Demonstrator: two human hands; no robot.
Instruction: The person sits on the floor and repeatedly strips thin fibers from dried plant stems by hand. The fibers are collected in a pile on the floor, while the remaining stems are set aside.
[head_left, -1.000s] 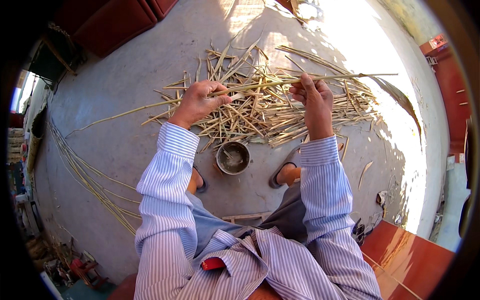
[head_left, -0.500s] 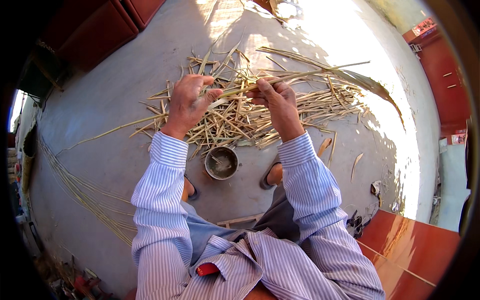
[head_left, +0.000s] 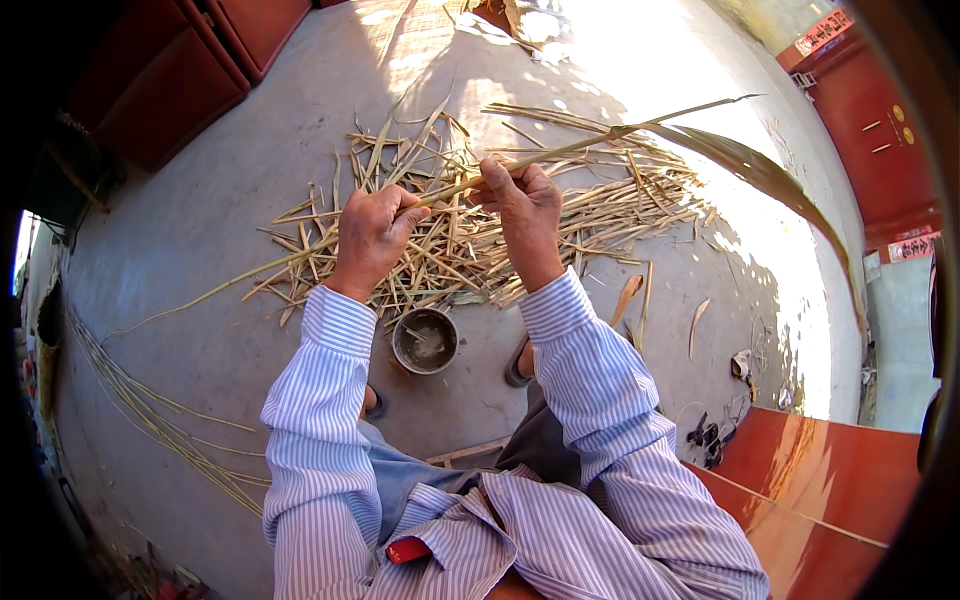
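A long green-yellow reed stalk (head_left: 565, 149) slants across the view in front of me, its thin end trailing down to the left near the floor. My left hand (head_left: 372, 238) is closed round its middle. Further up the stalk, my right hand (head_left: 524, 212) pinches it between thumb and fingers. Beyond the right hand, a long drooping leaf (head_left: 760, 172) hangs off the stalk and curves down to the right. Beneath both hands lies a loose pile of dry cut stalk pieces and leaf strips (head_left: 440, 262).
Between my feet and the pile stands a round metal pot (head_left: 425, 341) with something thin inside. Several long thin stalks (head_left: 170, 428) lie on the floor at the left. Red-brown furniture (head_left: 165, 85) stands far left, and a reddish panel (head_left: 800, 470) is near right.
My left hand has gone from open fingers to closed round the stalk. The right hand has shifted slightly left in the view, still pinching; the leaf now droops further right and lower.
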